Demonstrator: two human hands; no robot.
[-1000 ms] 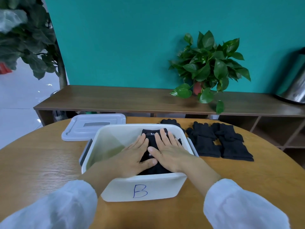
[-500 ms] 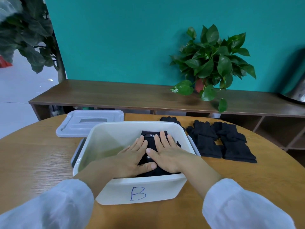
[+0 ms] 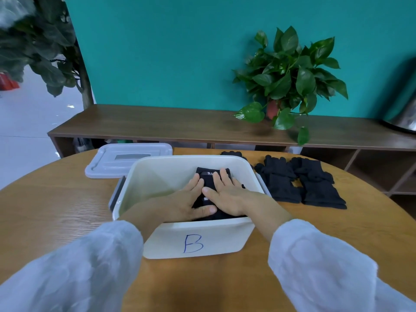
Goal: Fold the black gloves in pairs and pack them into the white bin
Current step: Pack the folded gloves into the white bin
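Pressing down with both hands, the person leans over a round wooden counter with a warm, visible grain. The white bin, marked with a blue letter B on its near wall, sits in the middle of it. Inside the bin, toward its right side, lies a folded pair of black gloves; the left hand and the right hand lie flat on top of it, fingers straight and spread, thumbs nearly meeting, neither one gripping. Loose white sleeves cover both forearms.

Just to the right of the bin, more black gloves lie on the counter in what looks like two stacks side by side, though the dark fabric makes the exact count hard to judge. Another black glove peeks out behind the bin's far right corner. The bin's pale lid rests flat on the counter behind its far left corner.

Beyond the counter runs a long, low dark-wood shelf against a teal wall. A leafy potted plant stands on it, and a shiny metal vessel sits at its right end. A larger dark-leaved plant fills the upper left, with pale glossy floor beyond.
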